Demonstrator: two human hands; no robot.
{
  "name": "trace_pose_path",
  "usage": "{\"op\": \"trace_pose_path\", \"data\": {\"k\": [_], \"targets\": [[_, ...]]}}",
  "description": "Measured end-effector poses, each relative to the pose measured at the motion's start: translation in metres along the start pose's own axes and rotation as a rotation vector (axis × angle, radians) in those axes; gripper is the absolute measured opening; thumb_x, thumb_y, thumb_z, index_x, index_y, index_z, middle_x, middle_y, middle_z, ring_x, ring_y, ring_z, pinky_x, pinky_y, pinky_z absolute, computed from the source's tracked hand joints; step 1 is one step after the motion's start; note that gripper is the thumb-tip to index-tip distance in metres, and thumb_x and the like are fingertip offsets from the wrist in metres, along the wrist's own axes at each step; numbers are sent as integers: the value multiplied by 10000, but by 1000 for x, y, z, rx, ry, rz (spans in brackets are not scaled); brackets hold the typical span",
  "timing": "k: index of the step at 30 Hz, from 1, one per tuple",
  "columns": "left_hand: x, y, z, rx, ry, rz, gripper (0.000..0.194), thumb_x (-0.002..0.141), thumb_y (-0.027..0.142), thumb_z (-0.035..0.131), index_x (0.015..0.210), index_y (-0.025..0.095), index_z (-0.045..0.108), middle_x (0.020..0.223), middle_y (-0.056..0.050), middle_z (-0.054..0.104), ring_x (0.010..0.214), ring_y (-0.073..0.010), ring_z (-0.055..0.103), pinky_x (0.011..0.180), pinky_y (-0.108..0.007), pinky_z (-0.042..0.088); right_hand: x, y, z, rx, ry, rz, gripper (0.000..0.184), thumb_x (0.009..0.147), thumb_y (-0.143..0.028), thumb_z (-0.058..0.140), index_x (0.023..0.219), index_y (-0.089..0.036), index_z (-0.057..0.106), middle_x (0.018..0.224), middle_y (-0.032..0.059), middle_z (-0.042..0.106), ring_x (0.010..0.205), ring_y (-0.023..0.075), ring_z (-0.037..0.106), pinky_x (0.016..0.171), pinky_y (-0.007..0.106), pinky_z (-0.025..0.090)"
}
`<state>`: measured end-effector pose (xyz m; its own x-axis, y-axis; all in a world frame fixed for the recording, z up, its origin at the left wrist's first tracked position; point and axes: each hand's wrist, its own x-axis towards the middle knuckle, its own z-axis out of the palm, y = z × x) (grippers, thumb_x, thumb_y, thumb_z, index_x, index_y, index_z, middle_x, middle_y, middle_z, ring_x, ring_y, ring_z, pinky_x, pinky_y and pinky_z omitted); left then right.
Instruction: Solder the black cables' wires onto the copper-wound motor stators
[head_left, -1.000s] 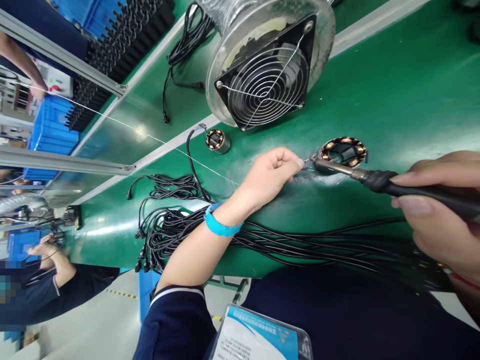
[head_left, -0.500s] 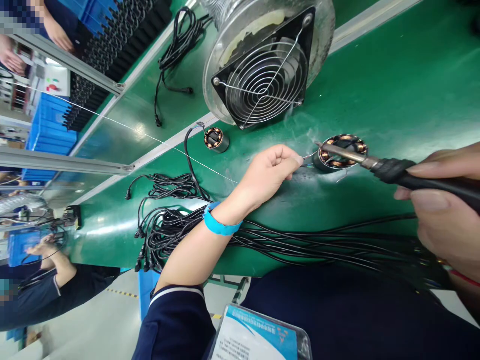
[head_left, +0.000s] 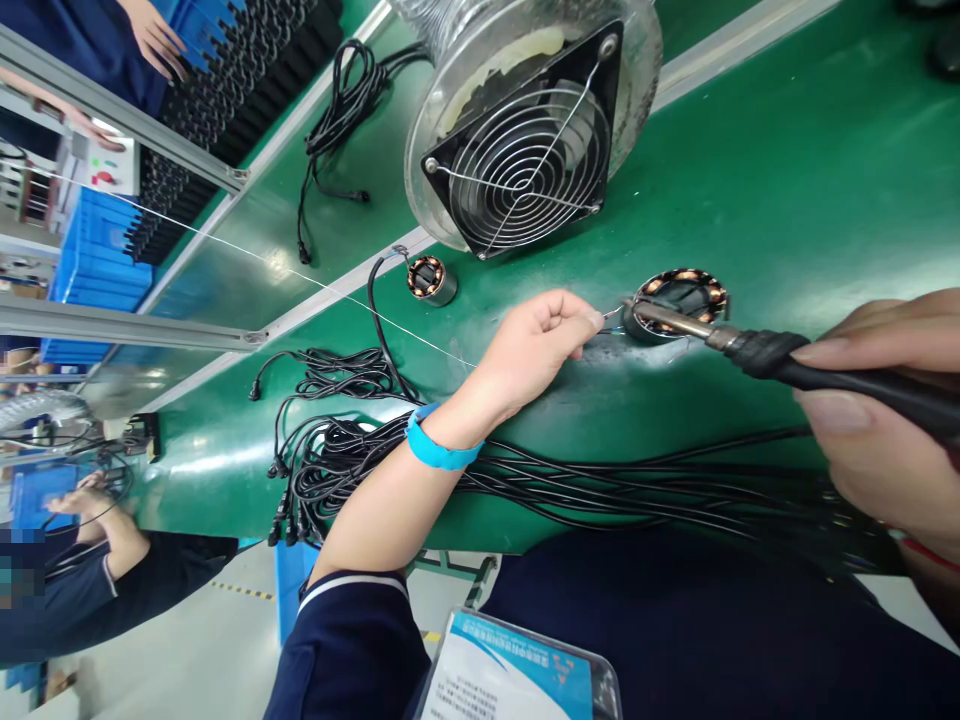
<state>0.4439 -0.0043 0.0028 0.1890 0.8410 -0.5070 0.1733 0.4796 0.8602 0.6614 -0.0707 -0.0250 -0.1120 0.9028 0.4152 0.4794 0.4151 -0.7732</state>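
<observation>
In the head view a motor stator [head_left: 701,287], a round dark ring with copper windings, stands on the green bench. My right hand [head_left: 881,425] grips a soldering iron [head_left: 769,355] by its black handle. The metal tip reaches across the stator to its left rim, close to the thin wires [head_left: 613,312]. Those wires stick out of the pinched fingertips of my left hand [head_left: 541,338], just left of the stator. Whether the tip touches the wire is too small to tell. A blue band circles my left wrist.
A round fan with a wire guard [head_left: 525,185] stands behind the stator. A smaller stator [head_left: 431,280] with a cable sits left of it. Bundled black cables [head_left: 337,460] run along the front of the bench. Other people's hands [head_left: 154,40] show at the left.
The soldering iron in my right hand has shifted slightly left, its tip now lower at the stator's left edge. The thin smoke seen before has faded. My left hand has hardly moved.
</observation>
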Motion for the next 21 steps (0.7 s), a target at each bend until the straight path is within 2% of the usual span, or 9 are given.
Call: {"op": "trace_pose_path", "data": {"k": [5, 8, 11, 15, 19, 21], "targets": [[1, -1, 0, 4, 9, 6, 295, 919, 17, 569, 659, 151, 526, 528, 82, 478, 511, -23, 428, 562, -167, 358, 4, 3, 2, -88, 2, -26, 185, 961, -413, 624, 1073, -266, 638, 854, 59, 642, 703, 146, 598, 581, 346, 430], [2, -3, -1, 10, 7, 26, 273, 911, 28, 580, 673, 153, 530, 541, 79, 491, 521, -27, 438, 567, -166, 365, 8, -1, 5, -204, -33, -44, 279, 987, -408, 612, 1236, -284, 640, 1076, 74, 714, 893, 192, 692, 697, 356, 526], [3, -6, -1, -10, 15, 71, 240, 886, 22, 589, 692, 153, 537, 572, 76, 503, 542, -31, 438, 580, -166, 374, 14, -9, 7, -268, -36, -15, 358, 1019, -428, 567, 1360, -322, 594, 1225, 35, 705, 1065, 205, 700, 815, 334, 575], [2, -10, -3, -3, 47, 205, 205, 863, 36, 599, 718, 164, 530, 607, 77, 481, 569, -40, 437, 596, -169, 384, 29, -13, 13, -242, -94, -61, 363, 1048, -421, 505, 1386, -300, 555, 1135, -8, 735, 967, 151, 721, 769, 254, 582], [-1, -13, -6, 41, -26, 324, 167, 888, 121, 608, 757, 179, 522, 623, 74, 478, 543, -47, 427, 558, -186, 373, 42, -7, 24, -308, -148, -228, 347, 1033, -393, 487, 1328, -224, 557, 1065, 39, 729, 932, 212, 702, 777, 339, 564], [-2, -15, -8, 85, -76, 371, 132, 906, 181, 610, 791, 182, 545, 641, 65, 502, 538, -55, 443, 547, -200, 375, 45, -4, 30, -326, -139, -258, 334, 1022, -337, 462, 1322, -212, 543, 999, 48, 717, 886, 233, 683, 752, 375, 542]]}}
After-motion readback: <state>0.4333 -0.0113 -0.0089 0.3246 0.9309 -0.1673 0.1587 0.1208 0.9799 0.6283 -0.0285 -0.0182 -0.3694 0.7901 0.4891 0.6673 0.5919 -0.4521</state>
